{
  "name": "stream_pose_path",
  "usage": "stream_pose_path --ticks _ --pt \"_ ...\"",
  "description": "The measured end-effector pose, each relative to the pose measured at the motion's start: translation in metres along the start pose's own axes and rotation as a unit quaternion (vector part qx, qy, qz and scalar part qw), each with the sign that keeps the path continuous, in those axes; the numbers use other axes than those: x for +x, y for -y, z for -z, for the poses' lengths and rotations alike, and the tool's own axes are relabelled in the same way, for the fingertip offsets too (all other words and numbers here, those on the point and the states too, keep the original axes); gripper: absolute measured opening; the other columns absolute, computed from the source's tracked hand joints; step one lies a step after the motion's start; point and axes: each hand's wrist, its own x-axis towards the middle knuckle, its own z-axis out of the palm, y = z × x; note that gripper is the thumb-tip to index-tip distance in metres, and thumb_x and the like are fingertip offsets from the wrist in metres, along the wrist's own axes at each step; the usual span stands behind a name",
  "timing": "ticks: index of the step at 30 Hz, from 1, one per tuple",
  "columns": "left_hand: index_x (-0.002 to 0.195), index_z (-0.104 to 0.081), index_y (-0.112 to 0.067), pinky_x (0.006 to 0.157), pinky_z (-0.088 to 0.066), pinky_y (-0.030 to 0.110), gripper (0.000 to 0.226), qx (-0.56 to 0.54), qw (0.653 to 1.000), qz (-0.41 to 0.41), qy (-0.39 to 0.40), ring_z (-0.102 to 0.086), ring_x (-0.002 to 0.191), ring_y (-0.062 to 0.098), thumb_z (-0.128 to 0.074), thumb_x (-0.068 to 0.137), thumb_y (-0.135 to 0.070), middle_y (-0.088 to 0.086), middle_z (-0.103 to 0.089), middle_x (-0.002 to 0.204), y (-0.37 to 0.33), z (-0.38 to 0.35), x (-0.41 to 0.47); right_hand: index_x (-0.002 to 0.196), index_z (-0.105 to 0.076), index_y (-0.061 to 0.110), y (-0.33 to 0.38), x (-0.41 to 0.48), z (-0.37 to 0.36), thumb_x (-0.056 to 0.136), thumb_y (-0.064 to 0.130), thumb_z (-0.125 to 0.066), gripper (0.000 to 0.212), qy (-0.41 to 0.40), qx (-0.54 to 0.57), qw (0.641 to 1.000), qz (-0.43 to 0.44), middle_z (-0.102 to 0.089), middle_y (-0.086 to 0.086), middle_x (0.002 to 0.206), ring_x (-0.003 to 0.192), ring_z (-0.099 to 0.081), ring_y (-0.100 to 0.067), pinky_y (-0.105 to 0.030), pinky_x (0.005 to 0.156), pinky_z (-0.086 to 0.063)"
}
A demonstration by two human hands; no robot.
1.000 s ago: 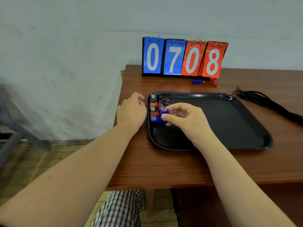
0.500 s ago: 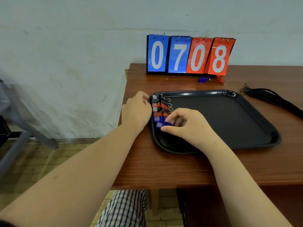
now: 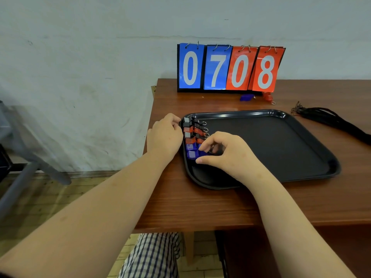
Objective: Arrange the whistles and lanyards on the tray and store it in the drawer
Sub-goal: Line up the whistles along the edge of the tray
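Note:
A black tray (image 3: 281,141) lies on the wooden table. Several whistles, black, red and blue, sit in a row (image 3: 192,133) along its left side. My right hand (image 3: 226,153) rests over the near end of the row, fingertips pinching the nearest blue whistle (image 3: 192,154). My left hand (image 3: 164,135) curls against the tray's left rim beside the row. A loose blue whistle (image 3: 246,97) and a red whistle (image 3: 268,96) lie in front of the scoreboard. A bundle of black lanyards (image 3: 331,121) lies on the table right of the tray.
A flip scoreboard (image 3: 230,68) reading 0708 stands at the back of the table (image 3: 200,207) against the wall. The table's left edge drops to a tiled floor; a grey metal frame (image 3: 24,167) stands at the far left.
My right hand brought the blue whistle down from above the row and set it at the row's near end. My left hand stayed at the tray's left rim.

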Motion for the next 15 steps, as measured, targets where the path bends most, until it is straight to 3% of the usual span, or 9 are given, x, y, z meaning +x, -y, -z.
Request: stream_pose_path --ticks 6,15 --pt "0.113 -0.060 -0.031 0.092 -0.049 0.045 0.025 -0.003 1.000 0.002 -0.003 -0.060 0.097 0.018 -0.044 0.098 -0.020 -0.009 -0.066 0.100 -0.0007 -0.0006 -0.0004 0.085 -0.063 0.040 -0.0005 0.0008 -0.0003 0.072 0.032 -0.086 0.027 -0.009 -0.001 1.000 0.005 -0.063 0.013 0.092 0.082 -0.056 -0.004 -0.015 0.066 -0.040" --pt "0.112 -0.059 -0.034 0.090 -0.051 0.045 0.024 -0.003 1.000 0.006 -0.002 -0.061 0.097 0.018 -0.044 0.098 -0.022 -0.008 -0.067 0.102 0.0017 -0.0023 0.0020 0.092 -0.067 0.031 -0.0001 0.0009 0.0002 0.073 0.029 -0.086 0.027 -0.012 -0.005 1.000 -0.005 -0.060 0.016 0.088 0.080 -0.055 0.001 -0.012 0.064 -0.039"
